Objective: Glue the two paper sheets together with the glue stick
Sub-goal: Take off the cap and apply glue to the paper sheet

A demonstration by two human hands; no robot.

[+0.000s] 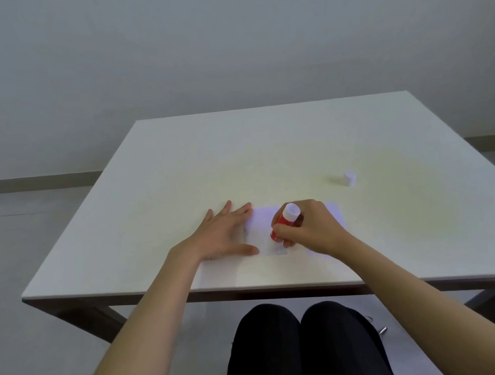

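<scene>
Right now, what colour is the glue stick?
Red body with a white end, seen in the head view: glue stick in the right hand.

A bare, institutional-looking room, likely an office or test room, was the setting; a plain white table (175, 171) on dark angled legs stood against an unadorned grey wall (219, 33); a dark baseboard (19, 182) ran along the pale, glossy floor (12, 249)

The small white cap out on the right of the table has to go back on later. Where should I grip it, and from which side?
Grip the small white cap across its short round sides with thumb and forefinger, coming straight down from above. It sits alone on the white table, beyond the right hand, apparently on its side, so it may roll.
</scene>
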